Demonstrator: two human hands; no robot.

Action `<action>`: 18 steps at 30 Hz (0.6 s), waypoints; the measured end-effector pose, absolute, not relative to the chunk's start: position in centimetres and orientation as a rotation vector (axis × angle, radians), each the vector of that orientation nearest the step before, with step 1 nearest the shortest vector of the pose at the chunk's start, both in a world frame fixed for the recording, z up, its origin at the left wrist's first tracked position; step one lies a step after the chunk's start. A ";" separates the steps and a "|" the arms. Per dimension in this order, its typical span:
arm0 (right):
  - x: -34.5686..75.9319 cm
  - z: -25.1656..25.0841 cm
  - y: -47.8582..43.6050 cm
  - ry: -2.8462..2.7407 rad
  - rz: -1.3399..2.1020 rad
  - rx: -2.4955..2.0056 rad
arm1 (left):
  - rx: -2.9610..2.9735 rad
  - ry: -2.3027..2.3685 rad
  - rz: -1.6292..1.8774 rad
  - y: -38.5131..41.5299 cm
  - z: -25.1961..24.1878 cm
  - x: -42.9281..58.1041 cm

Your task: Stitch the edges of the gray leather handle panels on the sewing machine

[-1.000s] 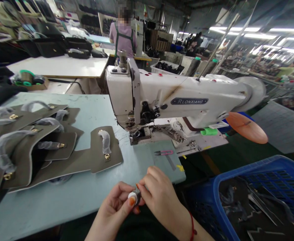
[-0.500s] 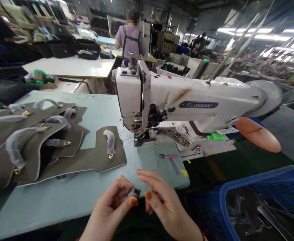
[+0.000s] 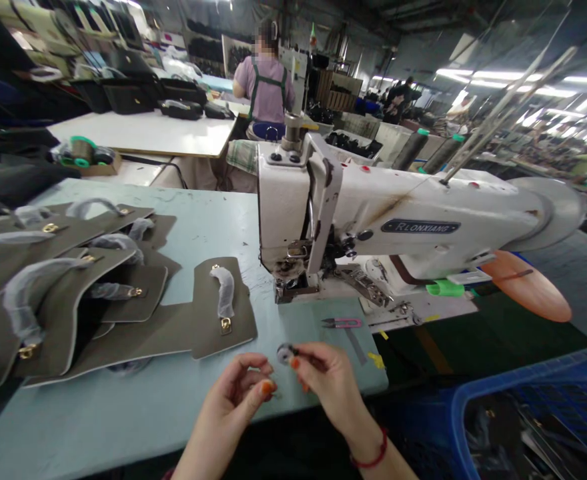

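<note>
The right hand (image 3: pixel 331 387), with a red cord (image 3: pixel 372 457) round its wrist, pinches a small round metal bobbin (image 3: pixel 284 353) between thumb and fingertips, in front of the sewing machine (image 3: pixel 373 207) and just above the near edge of the pale blue table (image 3: pixel 123 407); the left hand (image 3: pixel 236 400) sits just to the left of it, fingers half curled with the thumb drawn toward the forefinger; I cannot tell whether it grips anything. To the right of the hands, below the machine's arm, stands a blue crate (image 3: pixel 473 407); between the hands and the machine's needle end lie pink thread snips (image 3: pixel 342 323). Left of the needle end lies an olive leather panel (image 3: pixel 208 327) with a wrapped handle and a gold buckle; farther left of the machine, more such panels (image 3: pixel 58 293) overlap in a heap. Under the machine's right end juts an orange paddle (image 3: pixel 533 290), a green tab (image 3: pixel 444 289) just beside it; behind the machine's arm rise two dark thread cones (image 3: pixel 409 148). Beyond the machine to the left stands a white table (image 3: pixel 148 133), with rolls of tape (image 3: pixel 83 152) in a box at its near corner; past it a person in a purple shirt (image 3: pixel 266 83) stands facing away.
</note>
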State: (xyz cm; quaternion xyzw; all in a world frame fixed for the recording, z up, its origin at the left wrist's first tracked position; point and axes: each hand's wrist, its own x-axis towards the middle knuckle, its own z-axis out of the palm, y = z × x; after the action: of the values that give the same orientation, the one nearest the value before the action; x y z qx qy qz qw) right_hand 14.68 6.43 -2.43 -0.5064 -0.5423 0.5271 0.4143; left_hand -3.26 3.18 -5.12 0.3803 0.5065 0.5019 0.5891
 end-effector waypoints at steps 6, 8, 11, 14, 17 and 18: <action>16.6 -0.7 15.5 -2.091 0.092 -1.415 | 1.555 1.437 1.011 2.6 -11.1 -5.4; 16.4 -0.2 17.0 -2.203 0.039 -1.387 | 1.783 1.374 1.041 2.0 -12.6 -5.7; 15.9 1.0 17.5 -2.409 -0.036 -1.318 | 2.041 1.280 1.116 1.4 -14.0 -5.8; 15.5 2.4 17.1 -2.669 -0.267 -1.248 | 2.106 1.294 1.117 1.2 -14.6 -5.7; 15.3 3.3 16.8 -2.739 -0.364 -1.278 | 2.118 1.281 1.095 1.4 -14.8 -5.8; 15.2 3.4 16.8 -2.697 -0.320 -1.322 | 2.129 1.268 1.095 1.4 -14.8 -5.9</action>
State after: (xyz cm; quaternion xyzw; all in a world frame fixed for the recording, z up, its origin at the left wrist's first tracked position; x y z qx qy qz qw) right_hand 15.21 16.77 3.40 -0.4369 -0.8912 -0.1058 0.0607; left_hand -5.88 1.41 -14.79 0.7675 0.4573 0.3946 0.2146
